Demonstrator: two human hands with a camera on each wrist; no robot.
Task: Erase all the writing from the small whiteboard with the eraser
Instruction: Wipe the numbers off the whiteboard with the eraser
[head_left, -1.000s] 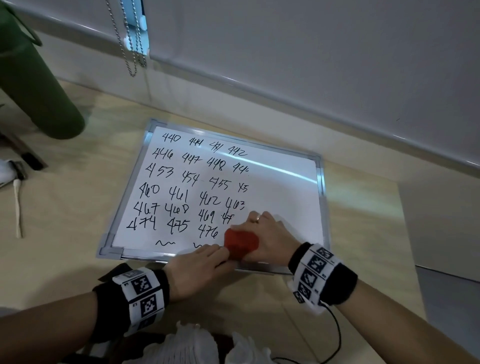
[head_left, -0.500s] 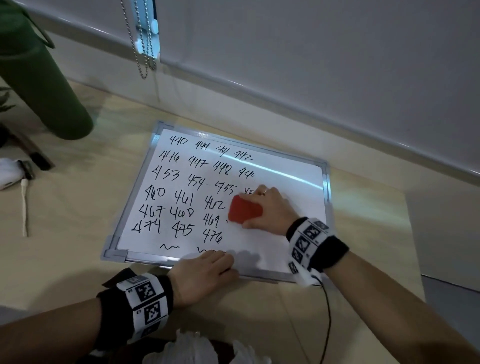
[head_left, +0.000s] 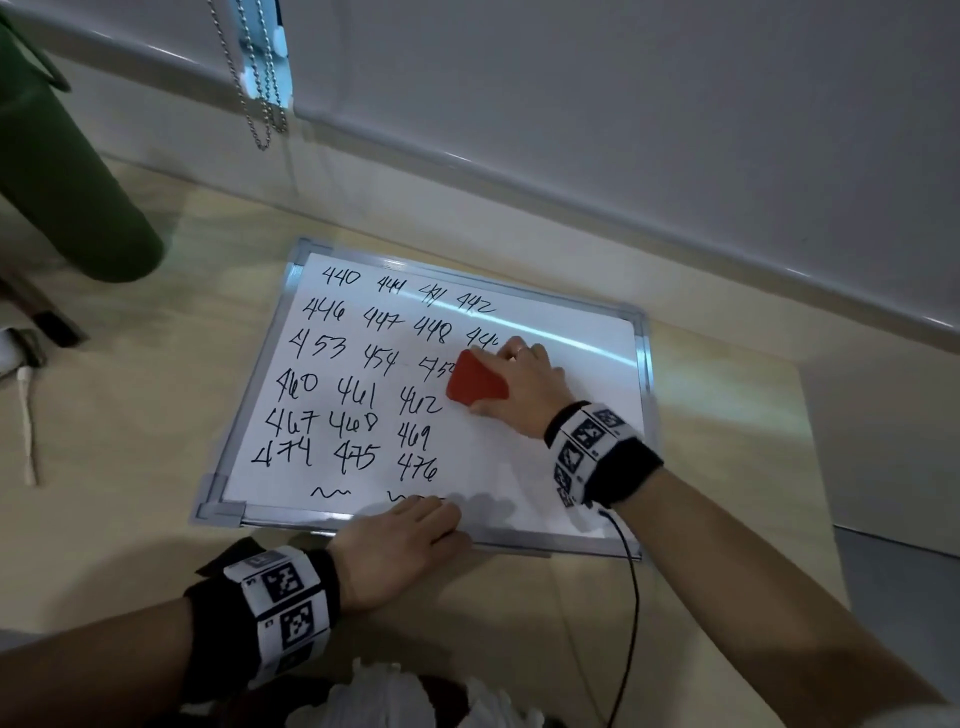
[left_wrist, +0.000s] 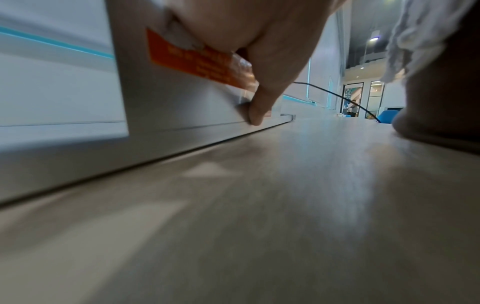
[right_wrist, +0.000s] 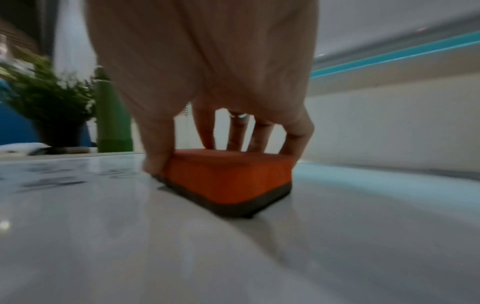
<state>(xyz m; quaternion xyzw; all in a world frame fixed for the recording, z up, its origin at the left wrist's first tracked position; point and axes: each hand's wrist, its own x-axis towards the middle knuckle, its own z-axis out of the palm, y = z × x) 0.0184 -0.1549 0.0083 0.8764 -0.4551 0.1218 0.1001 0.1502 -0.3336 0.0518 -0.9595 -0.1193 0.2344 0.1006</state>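
Note:
A small silver-framed whiteboard (head_left: 582, 452) lies flat on the wooden table, its left and middle filled with black handwritten numbers; its right part is wiped white. My right hand (head_left: 524, 384) grips a red eraser (head_left: 475, 385) with a dark felt base (right_wrist: 228, 183), pressed flat on the board (right_wrist: 233, 246) by the third row of numbers. Thumb and fingers (right_wrist: 235, 131) clamp its sides. My left hand (head_left: 410, 540) rests flat across the near frame edge, fingers on the board; its thumb (left_wrist: 259, 111) touches the frame (left_wrist: 182, 127).
A tall green bottle (head_left: 57, 171) stands at the back left, next to a potted plant (right_wrist: 49, 98). A white cable (head_left: 26, 421) lies at the left table edge. Blind chains (head_left: 260, 78) hang by the back wall. A black wrist cable (head_left: 631, 597) trails over the near frame.
My right hand has slid the eraser from the near board edge up and away, wiping the ends of the lower rows. The left hand has stayed on the near frame.

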